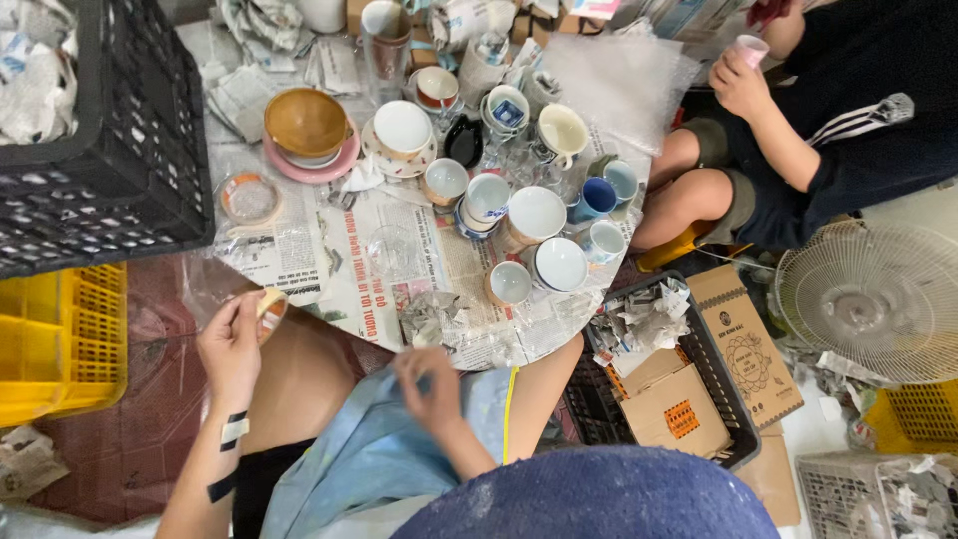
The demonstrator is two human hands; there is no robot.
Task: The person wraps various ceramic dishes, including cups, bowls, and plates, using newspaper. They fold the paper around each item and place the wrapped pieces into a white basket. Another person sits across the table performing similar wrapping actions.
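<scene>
My left hand holds a roll of tape up near the front left edge of the low table. My right hand is blurred, fingers curled over light blue cloth on my lap; I cannot tell whether it grips anything. Crumpled clear wrap lies just ahead of it on the newspaper. Many cups and bowls crowd the table, among them a brown bowl on a pink plate, a clear glass and white cups.
A black crate stands at the left above a yellow crate. Another person sits at the right holding a small pink cup. A black crate with cardboard boxes and a white fan lie at the right.
</scene>
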